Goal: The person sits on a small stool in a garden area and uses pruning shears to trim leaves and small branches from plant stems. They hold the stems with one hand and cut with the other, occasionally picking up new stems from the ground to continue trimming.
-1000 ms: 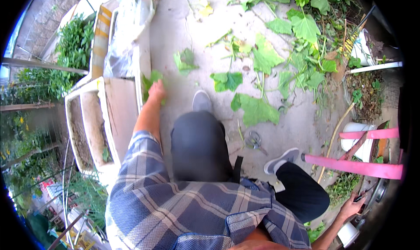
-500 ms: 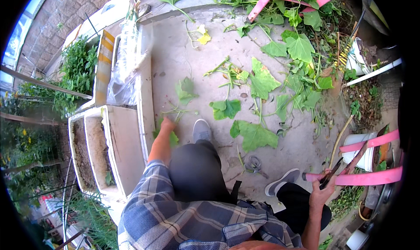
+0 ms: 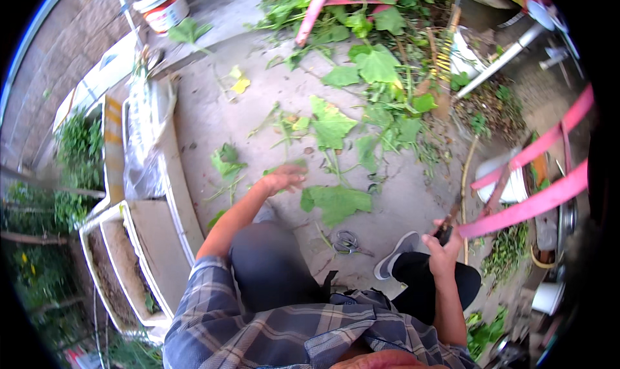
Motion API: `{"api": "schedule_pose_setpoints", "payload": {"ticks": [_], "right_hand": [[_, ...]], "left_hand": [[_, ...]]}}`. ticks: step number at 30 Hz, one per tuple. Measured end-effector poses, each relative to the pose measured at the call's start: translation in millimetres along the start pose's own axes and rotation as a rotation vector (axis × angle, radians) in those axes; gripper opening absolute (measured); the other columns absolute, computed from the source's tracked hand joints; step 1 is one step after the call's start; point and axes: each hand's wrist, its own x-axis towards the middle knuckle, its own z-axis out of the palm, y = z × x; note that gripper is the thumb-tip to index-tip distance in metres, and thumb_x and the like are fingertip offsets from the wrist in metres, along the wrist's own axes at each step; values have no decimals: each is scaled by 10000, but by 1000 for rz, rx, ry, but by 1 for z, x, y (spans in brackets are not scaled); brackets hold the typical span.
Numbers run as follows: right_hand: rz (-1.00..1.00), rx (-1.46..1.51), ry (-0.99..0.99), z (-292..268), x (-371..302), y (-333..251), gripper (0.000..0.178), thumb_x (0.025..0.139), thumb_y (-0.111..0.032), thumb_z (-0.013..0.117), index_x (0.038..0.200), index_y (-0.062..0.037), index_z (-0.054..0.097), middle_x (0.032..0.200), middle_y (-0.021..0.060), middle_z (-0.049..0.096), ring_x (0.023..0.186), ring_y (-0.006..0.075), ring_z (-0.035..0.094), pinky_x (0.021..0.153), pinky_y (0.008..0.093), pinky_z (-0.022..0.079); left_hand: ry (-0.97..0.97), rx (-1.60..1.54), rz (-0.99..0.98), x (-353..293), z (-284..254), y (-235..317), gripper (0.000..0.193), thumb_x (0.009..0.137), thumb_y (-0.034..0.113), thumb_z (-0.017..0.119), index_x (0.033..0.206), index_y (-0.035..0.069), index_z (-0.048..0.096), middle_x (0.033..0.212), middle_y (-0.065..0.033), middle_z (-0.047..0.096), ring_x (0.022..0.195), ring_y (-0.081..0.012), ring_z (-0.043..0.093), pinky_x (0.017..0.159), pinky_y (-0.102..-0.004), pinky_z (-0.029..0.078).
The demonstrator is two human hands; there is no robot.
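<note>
Leaves [image 3: 339, 204] lay scattered on the floor [image 3: 201, 114], a large one just beside the left hand [image 3: 283, 178]. That hand was loosely open and empty; the right hand [image 3: 444, 256], near a pink frame [image 3: 523, 212], was closed around a dark tool [image 3: 443, 232], its type unclear. Scissors [image 3: 352, 245] lay on the floor between the shoes [image 3: 395, 256], apart from both hands.

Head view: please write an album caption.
Left hand open near scattered green leaves; right hand holding a dark tool.
</note>
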Motion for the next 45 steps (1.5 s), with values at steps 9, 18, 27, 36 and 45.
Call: {"api": "schedule_pose_setpoints", "payload": {"ticks": [9, 18, 27, 36, 45], "right_hand": [[79, 204, -221, 1, -11, -18, 334, 634, -31, 705, 920, 14, 539, 758, 31, 547, 672, 105, 533, 608, 267, 464], [111, 363, -290, 3, -20, -8, 257, 640, -31, 705, 852, 3, 562, 769, 26, 551, 716, 112, 534, 629, 273, 458], [97, 205, -318, 26, -33, 28, 265, 594, -177, 742, 686, -8, 559, 632, 104, 580, 605, 231, 579, 590, 359, 449], [-131, -99, -471, 35, -48, -1, 284, 572, -184, 679, 743, 36, 623, 728, 232, 626, 741, 388, 628, 703, 448, 498], [-153, -27, -479, 14, -4, -50, 301, 601, -144, 660, 828, 46, 608, 756, 253, 618, 748, 403, 619, 673, 462, 487]], "left_hand": [[390, 813, 310, -90, -10, 123, 405, 802, 216, 644, 1134, -12, 596, 929, -184, 673, 855, -253, 646, 759, -358, 502], [321, 1363, 666, -189, 179, 233, 354, 838, 166, 632, 1158, 29, 570, 1020, -167, 649, 908, -292, 645, 785, -375, 512], [-26, 575, 336, -132, 236, 117, 504, 905, 411, 566, 1216, 14, 548, 1046, -81, 638, 932, -185, 604, 738, -321, 482], [-225, -282, 109, -127, 298, 64, 654, 843, 446, 639, 1337, 65, 443, 1239, -118, 526, 1132, -240, 503, 944, -385, 419], [-166, -254, 22, -141, 292, 134, 500, 852, 368, 647, 1242, 84, 518, 1214, -89, 565, 1097, -205, 542, 941, -387, 437]]}}
